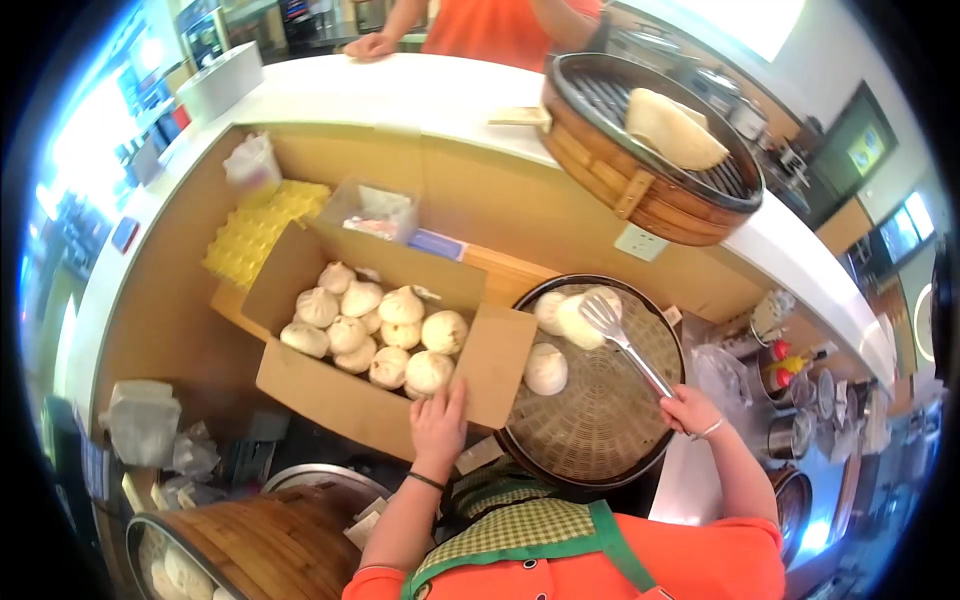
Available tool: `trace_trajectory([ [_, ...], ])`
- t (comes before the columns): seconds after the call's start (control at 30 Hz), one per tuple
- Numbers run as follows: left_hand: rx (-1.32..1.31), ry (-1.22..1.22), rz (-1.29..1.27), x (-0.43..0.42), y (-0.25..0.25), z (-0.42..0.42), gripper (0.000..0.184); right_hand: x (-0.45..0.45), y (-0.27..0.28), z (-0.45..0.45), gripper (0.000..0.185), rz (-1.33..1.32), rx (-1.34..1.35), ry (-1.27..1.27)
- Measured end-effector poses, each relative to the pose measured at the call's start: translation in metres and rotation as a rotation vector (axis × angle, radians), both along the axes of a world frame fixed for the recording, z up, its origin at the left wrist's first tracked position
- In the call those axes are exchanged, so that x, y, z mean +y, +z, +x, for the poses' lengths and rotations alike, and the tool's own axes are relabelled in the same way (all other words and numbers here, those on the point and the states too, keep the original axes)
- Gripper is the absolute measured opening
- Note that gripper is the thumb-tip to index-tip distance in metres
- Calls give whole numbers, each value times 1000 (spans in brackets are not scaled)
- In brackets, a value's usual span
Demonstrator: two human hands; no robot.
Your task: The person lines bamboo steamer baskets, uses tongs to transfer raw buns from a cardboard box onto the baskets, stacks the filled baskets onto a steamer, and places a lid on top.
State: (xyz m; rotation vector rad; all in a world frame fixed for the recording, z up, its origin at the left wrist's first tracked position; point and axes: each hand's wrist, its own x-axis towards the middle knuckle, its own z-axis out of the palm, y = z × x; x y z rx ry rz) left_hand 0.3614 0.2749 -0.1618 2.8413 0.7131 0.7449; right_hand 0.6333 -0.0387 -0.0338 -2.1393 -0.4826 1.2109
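Observation:
My right hand (690, 408) grips the handle end of metal tongs (645, 366). Their slotted head lies at a white bun (580, 322) on the round bamboo steamer tray (590, 430); whether they clamp it I cannot tell. Two more buns rest there, one a pleated bun (546, 369). On the near side of an open cardboard box (345, 405), my left hand (438, 428) lies with fingers stretched out, tips at the rim beside a bun (428, 372). Several pleated buns (347, 335) fill the box. My left thumb is hard to make out.
A wooden steamer (600, 185) holding folded flatbread (675, 130) stands on the white counter (420, 90). Another person's hand (370, 46) rests behind it. Yellow egg trays (262, 225) and a plastic tub (372, 210) sit behind the box. A large steamer (270, 545) tilts at lower left.

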Motion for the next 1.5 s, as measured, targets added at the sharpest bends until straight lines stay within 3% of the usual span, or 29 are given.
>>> trace_trajectory([
  [0.03,-1,10,1,1,-1,1,51,-17,-9,-5,33,7,-9,-25],
  [0.1,40,10,-16,-1,5,1,51,-46,-27,-16,38,-19,-919,112],
  [0.13,38,-11,-13,-2,5,3,51,-46,-31,-21,38,-27,-920,91],
  [0.2,25,10,-4,-1,7,2,50,-37,-46,-30,45,-380,-941,-138],
  [0.23,7,3,4,-1,6,2,49,-37,-60,-29,50,-397,-1067,-114],
  [0.37,37,9,6,0,3,3,51,-51,-57,-25,50,-428,-1062,-105],
  [0.47,105,11,20,-3,-1,-1,60,-54,-12,-36,49,-259,-810,-117],
  [0.53,112,-30,66,-4,7,-2,63,-34,-6,-41,49,144,-902,-71],
  [0.6,95,-39,63,-5,9,-3,60,31,26,-54,52,77,-775,124],
  [0.63,91,-39,73,-5,7,-5,59,63,33,-57,54,83,-885,331],
  [0.77,68,-29,113,-5,7,-8,58,176,25,-46,51,149,-1112,755],
  [0.9,50,-29,81,-4,5,-8,59,265,61,-53,34,-283,-1125,1001],
  [1.1,17,-22,88,-2,5,-7,56,333,102,-67,22,-543,-1176,1334],
  [1.2,-3,-37,102,-1,4,-6,56,345,80,-75,20,-524,-1263,1329],
  [1.37,-13,-34,100,-2,5,-6,56,329,66,-50,21,-506,-1176,1331],
  [1.47,8,-32,81,-2,3,-5,55,292,44,-2,27,-362,-1035,1224],
  [1.5,5,-37,81,-3,3,-5,55,277,32,8,30,-207,-826,1041],
])
